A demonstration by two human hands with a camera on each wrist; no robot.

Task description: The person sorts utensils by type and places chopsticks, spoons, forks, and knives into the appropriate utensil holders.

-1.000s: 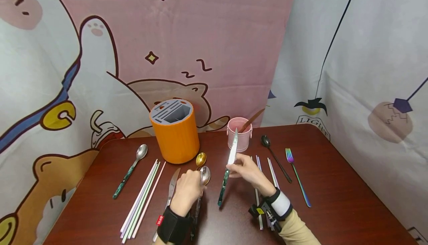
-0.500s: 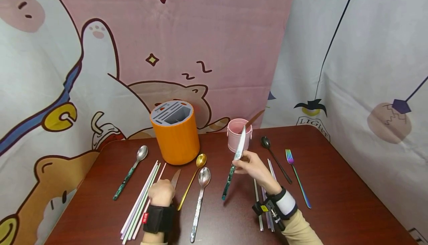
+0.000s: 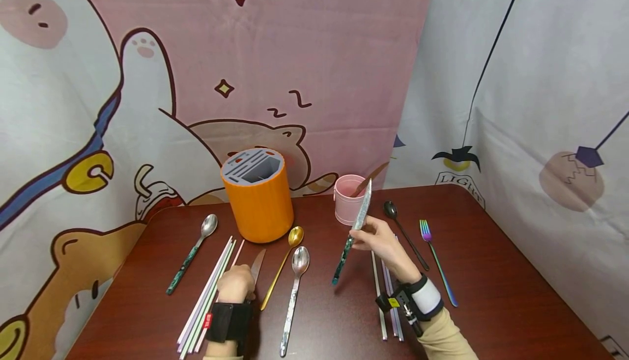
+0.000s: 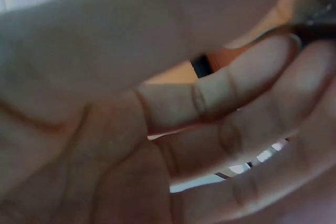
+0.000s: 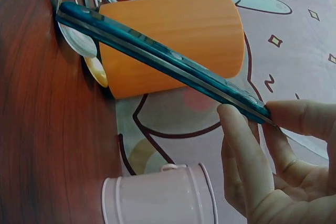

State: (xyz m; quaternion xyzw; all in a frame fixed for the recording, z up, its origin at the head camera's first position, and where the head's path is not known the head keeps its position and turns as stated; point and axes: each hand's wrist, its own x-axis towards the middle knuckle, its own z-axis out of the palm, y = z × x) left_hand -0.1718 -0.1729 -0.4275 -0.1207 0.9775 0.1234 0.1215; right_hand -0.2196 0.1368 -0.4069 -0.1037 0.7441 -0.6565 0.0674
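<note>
My right hand (image 3: pixel 380 242) pinches a table knife (image 3: pixel 343 260) with a marbled green handle, near where handle meets blade. The blade points up, in front of a small pink bucket (image 3: pixel 346 210). In the right wrist view the green handle (image 5: pixel 157 59) slants past the fingertips. My left hand (image 3: pixel 236 283) is down at a second table knife (image 3: pixel 257 265), whose blade tip shows beyond the fingers; its handle is hidden. The left wrist view shows curled fingers (image 4: pixel 236 93) and thumb meeting at a dark, shiny edge (image 4: pixel 315 31), partly out of frame.
An orange cutlery holder (image 3: pixel 260 212) with a grey slotted top stands behind. Chopsticks (image 3: pixel 203 300), a green-handled spoon (image 3: pixel 189 261), a gold spoon (image 3: pixel 287 256) and a silver spoon (image 3: pixel 295 294) lie leftward and centrally. A black spoon (image 3: pixel 405 234) and rainbow fork (image 3: pixel 437 261) lie right.
My left hand has moved left from the silver and gold spoons to the lying knife. My right hand has shifted slightly right and up with its knife, which now tilts more.
</note>
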